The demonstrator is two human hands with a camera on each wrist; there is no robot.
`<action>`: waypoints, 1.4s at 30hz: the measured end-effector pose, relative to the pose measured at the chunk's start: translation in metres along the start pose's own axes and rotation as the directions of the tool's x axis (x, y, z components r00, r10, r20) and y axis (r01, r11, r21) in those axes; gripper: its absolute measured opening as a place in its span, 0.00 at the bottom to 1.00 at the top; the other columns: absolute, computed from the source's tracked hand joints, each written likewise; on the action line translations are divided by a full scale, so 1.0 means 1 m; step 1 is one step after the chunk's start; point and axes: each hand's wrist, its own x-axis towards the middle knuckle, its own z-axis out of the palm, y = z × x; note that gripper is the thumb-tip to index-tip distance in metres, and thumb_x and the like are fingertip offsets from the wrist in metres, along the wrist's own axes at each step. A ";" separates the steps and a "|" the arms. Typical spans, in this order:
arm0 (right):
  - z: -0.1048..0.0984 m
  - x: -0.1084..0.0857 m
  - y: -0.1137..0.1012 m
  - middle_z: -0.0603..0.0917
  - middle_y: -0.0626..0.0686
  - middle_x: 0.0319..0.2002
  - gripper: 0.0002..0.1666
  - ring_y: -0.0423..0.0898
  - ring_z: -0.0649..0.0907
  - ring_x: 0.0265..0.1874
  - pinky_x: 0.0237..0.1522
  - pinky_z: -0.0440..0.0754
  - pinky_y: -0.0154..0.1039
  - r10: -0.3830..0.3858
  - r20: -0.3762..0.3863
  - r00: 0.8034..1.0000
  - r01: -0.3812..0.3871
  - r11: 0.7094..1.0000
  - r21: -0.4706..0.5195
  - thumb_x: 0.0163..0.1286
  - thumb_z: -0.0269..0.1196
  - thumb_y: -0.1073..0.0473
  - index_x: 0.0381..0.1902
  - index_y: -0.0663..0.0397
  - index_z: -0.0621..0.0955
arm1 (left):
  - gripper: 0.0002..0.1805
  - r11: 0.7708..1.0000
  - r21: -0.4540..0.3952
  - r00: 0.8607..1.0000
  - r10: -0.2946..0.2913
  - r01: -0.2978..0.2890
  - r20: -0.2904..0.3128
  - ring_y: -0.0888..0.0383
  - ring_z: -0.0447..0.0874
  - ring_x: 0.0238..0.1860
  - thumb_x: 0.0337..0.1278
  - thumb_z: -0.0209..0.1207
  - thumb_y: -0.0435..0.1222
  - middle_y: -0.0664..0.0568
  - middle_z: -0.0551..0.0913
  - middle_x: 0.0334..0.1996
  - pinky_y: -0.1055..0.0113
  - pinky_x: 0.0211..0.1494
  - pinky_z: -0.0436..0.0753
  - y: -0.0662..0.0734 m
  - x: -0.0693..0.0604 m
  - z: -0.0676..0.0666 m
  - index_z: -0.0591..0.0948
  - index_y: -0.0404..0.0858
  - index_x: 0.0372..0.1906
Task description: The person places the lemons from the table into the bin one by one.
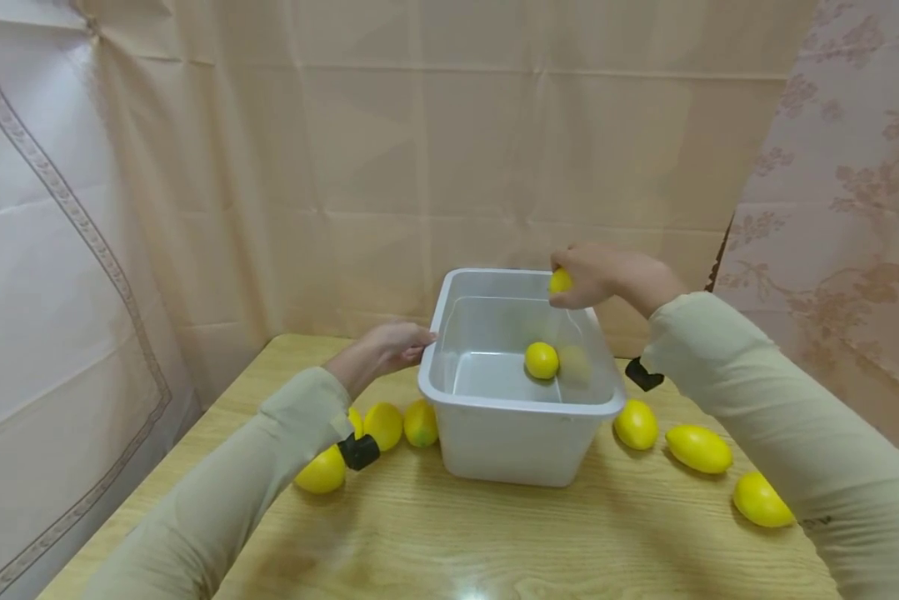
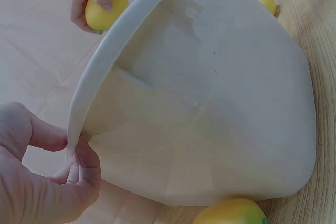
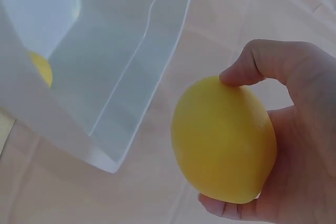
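A light grey plastic bin (image 1: 520,442) stands on the table, with one lemon (image 1: 541,360) on its floor. The left hand (image 1: 392,346) pinches the bin's left rim between thumb and curled fingers; the left wrist view shows this hand (image 2: 47,171) at the rim close up. Above the bin's far right corner, the right hand (image 1: 591,275) grips another lemon (image 1: 561,281). In the right wrist view the thumb and fingers of this hand (image 3: 294,129) lie round the held lemon (image 3: 223,140), which is beside the bin wall (image 3: 121,77) and apart from it.
Several lemons lie left of the bin, one of them (image 1: 422,423) close to its side. More lemons lie on the right, including one (image 1: 636,425) near the bin and another (image 1: 699,449) farther right. A beige cloth (image 1: 344,167) hangs behind the wooden table (image 1: 419,542).
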 end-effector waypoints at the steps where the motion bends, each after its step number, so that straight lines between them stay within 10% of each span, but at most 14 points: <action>1: 0.000 0.002 0.000 0.76 0.57 0.43 0.27 0.51 0.74 0.37 0.35 0.72 0.41 0.001 0.003 1.000 -0.001 1.000 0.002 0.61 0.60 0.49 0.54 0.59 0.73 | 0.22 1.000 0.004 1.000 0.002 -0.002 0.001 0.54 0.74 0.54 0.68 0.49 0.29 0.41 0.70 0.63 0.62 0.71 0.71 0.000 0.000 0.000 0.67 0.26 0.65; 25: 0.024 0.062 -0.016 0.80 0.54 0.37 0.18 0.50 0.76 0.37 0.41 0.74 0.42 -0.058 -0.050 0.997 0.060 0.997 0.037 0.57 0.62 0.51 0.40 0.58 0.79 | 0.22 1.000 -0.019 1.000 0.016 -0.016 -0.010 0.51 0.75 0.57 0.67 0.50 0.28 0.39 0.70 0.63 0.61 0.70 0.73 -0.004 -0.004 -0.007 0.68 0.26 0.64; 42: 0.065 0.078 -0.021 0.76 0.53 0.35 0.19 0.49 0.75 0.33 0.31 0.73 0.36 0.077 0.129 0.989 -0.105 0.968 0.226 0.59 0.62 0.52 0.43 0.58 0.74 | 0.23 0.999 0.009 0.998 0.037 -0.037 0.051 0.56 0.73 0.51 0.69 0.46 0.28 0.41 0.71 0.61 0.61 0.74 0.67 -0.008 -0.002 -0.003 0.65 0.23 0.65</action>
